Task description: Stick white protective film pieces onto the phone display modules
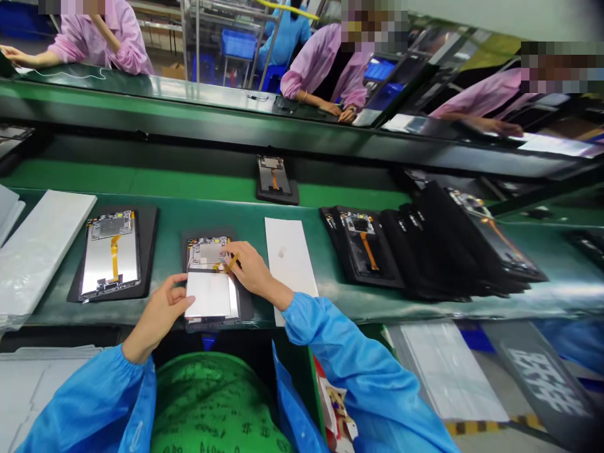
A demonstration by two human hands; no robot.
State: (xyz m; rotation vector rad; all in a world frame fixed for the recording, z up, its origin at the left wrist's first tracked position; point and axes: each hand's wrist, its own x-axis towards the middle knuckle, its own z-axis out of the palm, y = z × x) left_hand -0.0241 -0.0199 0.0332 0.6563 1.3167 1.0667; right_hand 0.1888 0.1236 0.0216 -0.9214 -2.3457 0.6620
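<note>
An opened tablet [234,290] lies on a dark pad at the near edge of the green bench, its circuit board at the top. Over its lower part is a white rectangular piece [207,294]. My left hand [160,309] pinches the left edge of that white piece between thumb and fingers. At the board's right side, my right hand [250,269] has its fingers closed on an orange flex cable [232,262]. Another opened tablet [113,251], with its orange cable lying flat, rests on a dark pad to the left.
A white sheet [289,251] lies right of the tablet, then overlapping black pads [429,251] with opened tablets. White packs [44,251] are at far left. One tablet [274,176] sits on the green belt [189,179]. Several people in pink or blue work beyond.
</note>
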